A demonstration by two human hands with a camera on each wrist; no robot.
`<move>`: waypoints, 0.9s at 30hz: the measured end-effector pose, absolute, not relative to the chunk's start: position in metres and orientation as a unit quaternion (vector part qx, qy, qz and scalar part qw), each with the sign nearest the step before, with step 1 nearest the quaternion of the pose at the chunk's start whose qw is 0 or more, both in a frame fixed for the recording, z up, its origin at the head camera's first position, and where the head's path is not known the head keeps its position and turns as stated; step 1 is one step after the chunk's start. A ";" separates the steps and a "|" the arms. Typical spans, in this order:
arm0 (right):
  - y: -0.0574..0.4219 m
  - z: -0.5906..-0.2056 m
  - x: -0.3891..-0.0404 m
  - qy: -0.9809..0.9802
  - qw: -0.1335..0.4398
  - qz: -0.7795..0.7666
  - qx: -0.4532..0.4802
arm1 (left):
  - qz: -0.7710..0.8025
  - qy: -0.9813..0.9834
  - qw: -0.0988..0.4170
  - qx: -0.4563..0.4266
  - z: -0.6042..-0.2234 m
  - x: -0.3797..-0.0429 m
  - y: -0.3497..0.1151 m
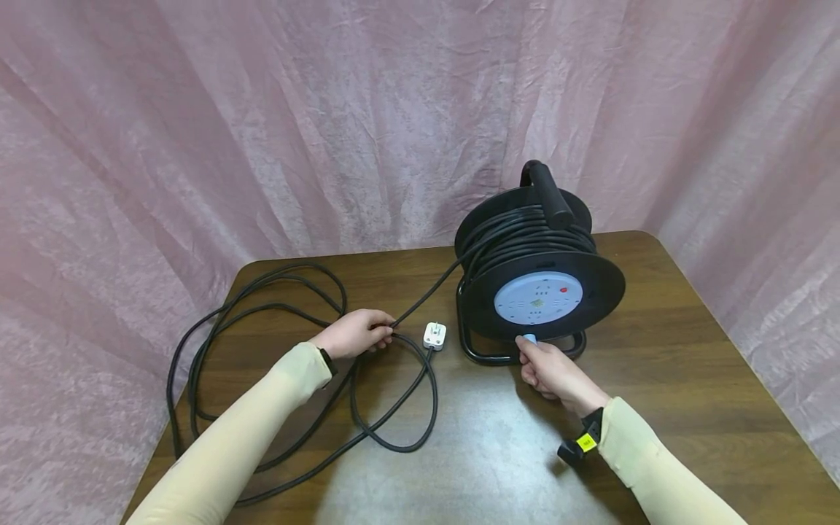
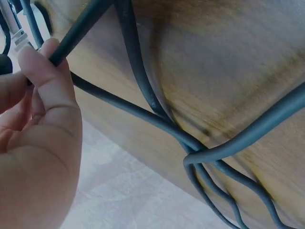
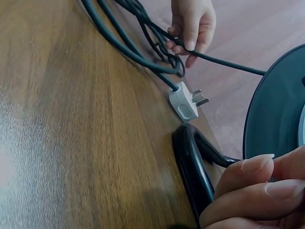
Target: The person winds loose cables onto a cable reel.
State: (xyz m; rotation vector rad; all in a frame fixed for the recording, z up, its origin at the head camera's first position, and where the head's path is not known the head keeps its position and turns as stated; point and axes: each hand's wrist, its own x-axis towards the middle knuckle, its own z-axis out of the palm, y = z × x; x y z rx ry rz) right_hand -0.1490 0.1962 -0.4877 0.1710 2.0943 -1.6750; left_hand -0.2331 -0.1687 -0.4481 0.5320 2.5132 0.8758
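Observation:
A black cable reel stands at the back right of the table, with black cable wound between its two discs. My right hand pinches the small pale-blue knob at the lower rim of the front disc. To the left, my left hand pinches the black cable between thumb and fingers, and from there it slants up to the reel. Loose cable loops lie beyond and below that hand in the left wrist view. A white plug rests beside the reel, prongs showing.
The reel sits on a black tubular stand and has a carrying handle on top. Its round face carries sockets and a red button. Several cable loops spread over the left of the wooden table. Pink curtains hang behind.

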 end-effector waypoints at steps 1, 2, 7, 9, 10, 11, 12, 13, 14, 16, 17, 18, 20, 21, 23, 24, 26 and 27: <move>0.195 -0.488 -0.149 0.758 0.225 -0.609 0.063 | 0.316 0.905 0.213 0.191 -0.448 -0.233 -0.169; 0.195 -0.488 -0.149 0.757 0.226 -0.610 0.063 | 0.316 0.905 0.211 0.191 -0.449 -0.233 -0.169; 0.189 -0.488 -0.150 0.754 0.231 -0.612 0.059 | 0.317 0.909 0.207 0.176 -0.453 -0.232 -0.170; 0.186 -0.487 -0.150 0.752 0.234 -0.614 0.058 | 0.323 0.908 0.209 0.166 -0.454 -0.232 -0.170; 0.185 -0.487 -0.151 0.750 0.234 -0.616 0.059 | 0.327 0.907 0.208 0.165 -0.455 -0.232 -0.170; 0.184 -0.487 -0.151 0.750 0.234 -0.617 0.058 | 0.330 0.906 0.208 0.165 -0.455 -0.232 -0.170; 0.182 -0.487 -0.151 0.749 0.234 -0.617 0.059 | 0.332 0.905 0.206 0.167 -0.455 -0.232 -0.170; 0.181 -0.487 -0.151 0.748 0.234 -0.618 0.057 | 0.334 0.904 0.205 0.170 -0.455 -0.232 -0.170; 0.180 -0.486 -0.151 0.747 0.235 -0.619 0.057 | 0.336 0.903 0.205 0.173 -0.454 -0.232 -0.170; 0.178 -0.486 -0.151 0.745 0.237 -0.621 0.057 | 0.336 0.901 0.208 0.179 -0.454 -0.231 -0.171; 0.177 -0.486 -0.152 0.743 0.238 -0.622 0.057 | 0.335 0.900 0.210 0.181 -0.453 -0.231 -0.171; 0.176 -0.485 -0.152 0.741 0.239 -0.624 0.057 | 0.336 0.899 0.213 0.181 -0.453 -0.231 -0.172; 0.175 -0.485 -0.152 0.738 0.241 -0.628 0.058 | 0.338 0.896 0.219 0.186 -0.452 -0.230 -0.172; 0.174 -0.485 -0.152 0.736 0.241 -0.630 0.059 | 0.341 0.894 0.221 0.187 -0.452 -0.230 -0.173; 0.172 -0.484 -0.152 0.731 0.242 -0.635 0.060 | 0.349 0.889 0.228 0.190 -0.450 -0.230 -0.173; 0.171 -0.484 -0.152 0.728 0.243 -0.638 0.059 | 0.353 0.886 0.231 0.192 -0.450 -0.229 -0.174; 0.169 -0.484 -0.152 0.720 0.244 -0.646 0.059 | 0.360 0.881 0.240 0.194 -0.449 -0.229 -0.174; 0.168 -0.484 -0.152 0.716 0.245 -0.651 0.058 | 0.363 0.879 0.242 0.194 -0.449 -0.229 -0.174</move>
